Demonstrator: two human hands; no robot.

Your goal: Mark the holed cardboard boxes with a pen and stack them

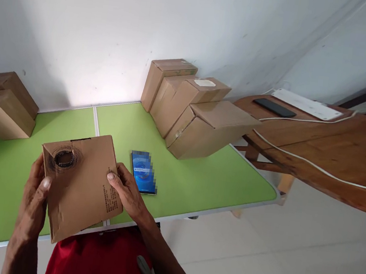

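Note:
Between my two hands is a brown cardboard box point(79, 191), held tilted above the near edge of a green table. A dark-rimmed hole with scribbled marks round it shows near its upper left corner, and printed text runs along its right side. My left hand point(33, 203) grips the left edge, thumb on the front face. On the right edge, my right hand point(127, 192) is closed with its thumb on the front too; the fingers behind the box are hidden. Just right of that hand lies a phone point(143, 172) with a lit blue screen, partly pixelated.
Several cardboard boxes point(187, 102) stand against the wall at the back right of the green table point(183, 190). More boxes point(6, 106) are at the left. A wooden table point(328, 150) at right bears a black phone point(274, 107), a white power strip point(307, 104) and cables.

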